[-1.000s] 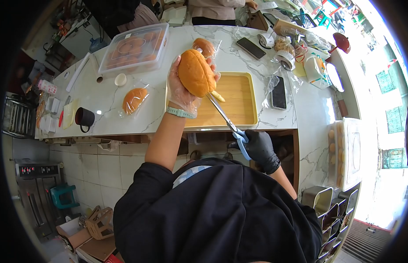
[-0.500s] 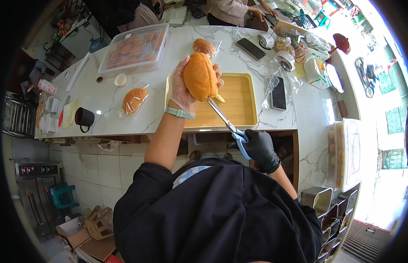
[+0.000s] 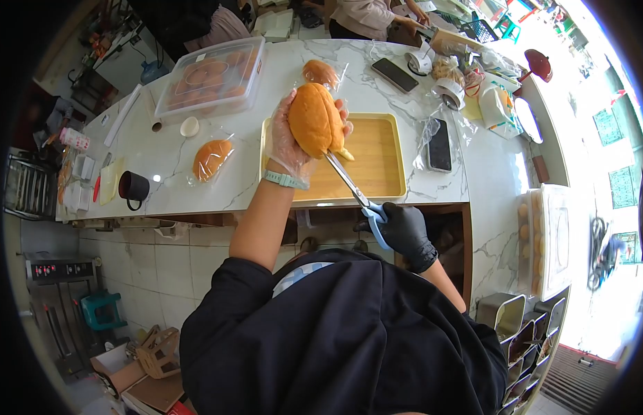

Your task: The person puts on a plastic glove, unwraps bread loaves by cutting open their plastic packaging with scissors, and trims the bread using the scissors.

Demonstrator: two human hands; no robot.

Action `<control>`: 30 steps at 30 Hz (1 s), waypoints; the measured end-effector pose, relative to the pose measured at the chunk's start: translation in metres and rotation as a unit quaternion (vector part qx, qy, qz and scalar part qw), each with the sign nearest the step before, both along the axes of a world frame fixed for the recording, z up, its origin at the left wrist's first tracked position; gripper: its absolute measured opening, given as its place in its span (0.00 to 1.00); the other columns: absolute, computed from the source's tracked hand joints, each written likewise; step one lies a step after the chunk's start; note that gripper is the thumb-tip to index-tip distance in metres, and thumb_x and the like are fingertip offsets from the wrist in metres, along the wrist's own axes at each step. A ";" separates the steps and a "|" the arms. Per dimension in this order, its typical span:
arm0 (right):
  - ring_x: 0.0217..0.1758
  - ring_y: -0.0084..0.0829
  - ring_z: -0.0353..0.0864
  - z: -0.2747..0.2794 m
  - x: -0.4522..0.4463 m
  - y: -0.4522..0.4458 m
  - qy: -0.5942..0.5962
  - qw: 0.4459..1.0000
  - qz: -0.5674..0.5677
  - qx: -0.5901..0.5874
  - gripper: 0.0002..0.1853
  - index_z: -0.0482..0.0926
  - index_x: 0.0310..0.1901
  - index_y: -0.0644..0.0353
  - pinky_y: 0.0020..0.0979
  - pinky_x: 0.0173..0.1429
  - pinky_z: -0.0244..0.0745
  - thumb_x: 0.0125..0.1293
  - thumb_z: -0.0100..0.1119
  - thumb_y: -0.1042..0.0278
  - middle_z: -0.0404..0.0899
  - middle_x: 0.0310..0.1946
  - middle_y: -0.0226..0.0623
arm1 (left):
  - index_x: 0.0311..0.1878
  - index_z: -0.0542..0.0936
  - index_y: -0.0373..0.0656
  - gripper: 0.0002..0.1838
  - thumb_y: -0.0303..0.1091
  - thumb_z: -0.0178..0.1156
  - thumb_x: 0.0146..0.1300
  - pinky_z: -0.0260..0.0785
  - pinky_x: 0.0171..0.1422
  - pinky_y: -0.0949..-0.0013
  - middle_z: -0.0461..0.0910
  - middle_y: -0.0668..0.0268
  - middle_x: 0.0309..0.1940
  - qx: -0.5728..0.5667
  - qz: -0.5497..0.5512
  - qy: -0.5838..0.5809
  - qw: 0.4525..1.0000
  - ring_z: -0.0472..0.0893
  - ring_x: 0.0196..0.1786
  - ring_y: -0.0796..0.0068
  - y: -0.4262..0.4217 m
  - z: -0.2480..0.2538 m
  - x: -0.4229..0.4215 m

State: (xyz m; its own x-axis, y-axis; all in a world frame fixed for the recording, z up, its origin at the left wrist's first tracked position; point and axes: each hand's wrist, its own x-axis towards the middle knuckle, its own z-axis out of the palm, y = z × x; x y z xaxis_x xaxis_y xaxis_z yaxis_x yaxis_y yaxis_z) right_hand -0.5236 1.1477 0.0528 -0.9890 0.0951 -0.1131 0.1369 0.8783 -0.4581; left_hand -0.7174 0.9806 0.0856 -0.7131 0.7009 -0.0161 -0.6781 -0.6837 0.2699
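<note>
My left hand (image 3: 285, 142), in a clear plastic glove, grips a golden bun (image 3: 313, 121) over the left part of a yellow-rimmed tray (image 3: 402, 173). A pale strip (image 3: 344, 153) shows at the bun's lower right edge. In a black glove, my right hand (image 3: 402, 228) is closed around the blue handles of the scissors (image 3: 353, 188). The scissors' metal blades point up and left, and their tips meet the lower end of the bun, where they are hidden.
Wrapped buns lie left (image 3: 212, 159) and behind (image 3: 320, 72). A lidded box of buns (image 3: 211, 76), a dark mug (image 3: 133, 188) and two phones (image 3: 439, 146) (image 3: 395, 75) are on the counter. A person (image 3: 363, 17) is across it.
The bun and my left hand have shifted slightly right and down since the first frame. My right hand has moved slightly on the scissors' handles. The person across the counter has moved right.
</note>
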 end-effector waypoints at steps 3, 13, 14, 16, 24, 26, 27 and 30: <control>0.22 0.44 0.78 -0.013 0.000 0.001 0.046 0.999 -0.014 -0.013 0.25 0.81 0.25 0.59 0.37 0.27 0.71 0.44 0.68 0.40 0.76 0.17 0.45 | 0.52 0.70 0.41 0.28 0.54 0.53 0.58 0.69 0.51 0.48 0.72 0.50 0.45 0.016 0.002 0.011 1.000 0.73 0.47 0.54 0.001 -0.001 0.000; 0.22 0.44 0.78 -0.017 0.000 -0.007 0.056 0.994 -0.008 -0.092 0.23 0.79 0.25 0.60 0.37 0.28 0.71 0.46 0.67 0.44 0.77 0.18 0.44 | 0.53 0.69 0.41 0.28 0.55 0.51 0.58 0.67 0.51 0.51 0.72 0.51 0.46 0.044 0.042 0.004 0.998 0.73 0.48 0.57 0.006 0.003 0.004; 0.21 0.44 0.77 -0.019 0.000 -0.007 0.072 0.994 0.005 -0.088 0.24 0.79 0.25 0.61 0.36 0.27 0.71 0.46 0.68 0.44 0.76 0.17 0.43 | 0.53 0.69 0.42 0.28 0.55 0.51 0.58 0.67 0.51 0.50 0.72 0.52 0.45 0.041 0.053 0.008 0.998 0.73 0.47 0.57 0.007 0.004 0.005; 0.23 0.45 0.77 -0.012 -0.003 -0.011 0.042 0.995 -0.001 -0.087 0.24 0.77 0.26 0.60 0.37 0.28 0.70 0.47 0.68 0.43 0.76 0.18 0.44 | 0.54 0.69 0.42 0.29 0.56 0.50 0.58 0.67 0.51 0.49 0.72 0.52 0.46 0.041 0.061 0.028 0.997 0.73 0.47 0.57 0.009 0.005 0.009; 0.29 0.49 0.78 -0.009 -0.016 -0.023 0.022 0.996 -0.031 -0.084 0.14 0.75 0.27 0.59 0.44 0.34 0.71 0.53 0.58 0.56 0.78 0.22 0.47 | 0.57 0.66 0.45 0.30 0.57 0.49 0.59 0.66 0.54 0.46 0.71 0.54 0.48 0.049 0.094 0.054 0.993 0.73 0.48 0.57 0.014 0.002 0.012; 0.29 0.49 0.78 -0.014 -0.017 -0.024 0.026 0.993 -0.048 -0.101 0.12 0.76 0.28 0.58 0.44 0.33 0.71 0.52 0.59 0.57 0.77 0.22 0.47 | 0.57 0.67 0.47 0.29 0.56 0.49 0.59 0.65 0.55 0.47 0.69 0.52 0.51 0.087 0.073 0.065 0.991 0.71 0.50 0.56 0.012 0.001 0.009; 0.29 0.49 0.78 -0.014 -0.017 -0.024 0.029 0.994 -0.046 -0.099 0.12 0.76 0.28 0.58 0.44 0.33 0.71 0.52 0.59 0.58 0.77 0.22 0.47 | 0.57 0.67 0.47 0.29 0.56 0.49 0.59 0.64 0.55 0.48 0.68 0.52 0.50 0.083 0.076 0.066 0.991 0.71 0.50 0.56 0.011 0.002 0.010; 0.28 0.49 0.78 -0.016 -0.017 -0.025 0.046 0.993 -0.044 -0.102 0.11 0.77 0.28 0.58 0.43 0.33 0.71 0.51 0.60 0.59 0.77 0.22 0.48 | 0.57 0.66 0.47 0.29 0.56 0.50 0.59 0.64 0.55 0.48 0.68 0.53 0.50 0.077 0.084 0.068 0.991 0.70 0.50 0.56 0.010 0.003 0.010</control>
